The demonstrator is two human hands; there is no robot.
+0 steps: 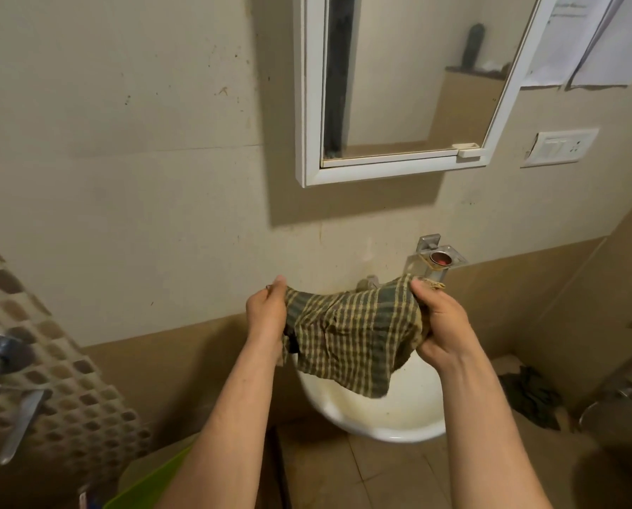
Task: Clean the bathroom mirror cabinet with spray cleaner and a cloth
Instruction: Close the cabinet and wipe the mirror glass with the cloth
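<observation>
Green-and-yellow checked cloth (355,336), spread out, rumpled, below white-framed mirror cabinet (399,86), wall-mounted

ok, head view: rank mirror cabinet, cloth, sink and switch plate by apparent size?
1. mirror cabinet, clearly largest.
2. cloth and sink: not ranked; the cloth is nearer the camera and hides part of the sink.
3. switch plate, smallest.

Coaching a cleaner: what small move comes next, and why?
Probably gather the green-and-yellow checked cloth into the right hand and lift it: the left hand grips it too, stretched over the white basin, below the white-framed mirror cabinet.
</observation>
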